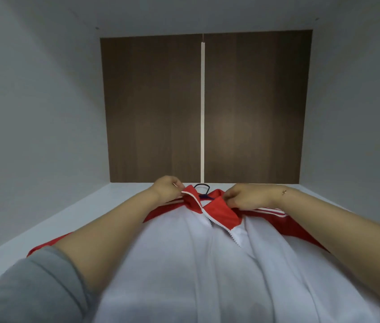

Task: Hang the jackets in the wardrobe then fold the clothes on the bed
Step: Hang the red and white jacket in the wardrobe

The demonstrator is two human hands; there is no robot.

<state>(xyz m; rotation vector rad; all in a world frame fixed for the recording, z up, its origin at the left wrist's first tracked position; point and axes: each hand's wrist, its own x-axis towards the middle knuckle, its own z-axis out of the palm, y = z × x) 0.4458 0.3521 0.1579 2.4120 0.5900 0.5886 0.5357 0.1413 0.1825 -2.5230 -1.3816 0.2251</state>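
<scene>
A white jacket (184,264) with red shoulders, white stripes and a red collar lies front-up on the white shelf floor (105,201) inside the wardrobe. Its zip is open at the top. My left hand (168,188) pinches the left collar flap. On the other side my right hand (245,198) grips the right collar flap. A dark hanger hook (201,185) pokes out behind the collar between my hands; the hanger's body is hidden inside the jacket.
The wardrobe's brown wooden back panel (156,108) has a pale vertical strip (202,108) down its middle. Grey-white side walls (33,113) close in on the left and right, and a grey top panel runs overhead.
</scene>
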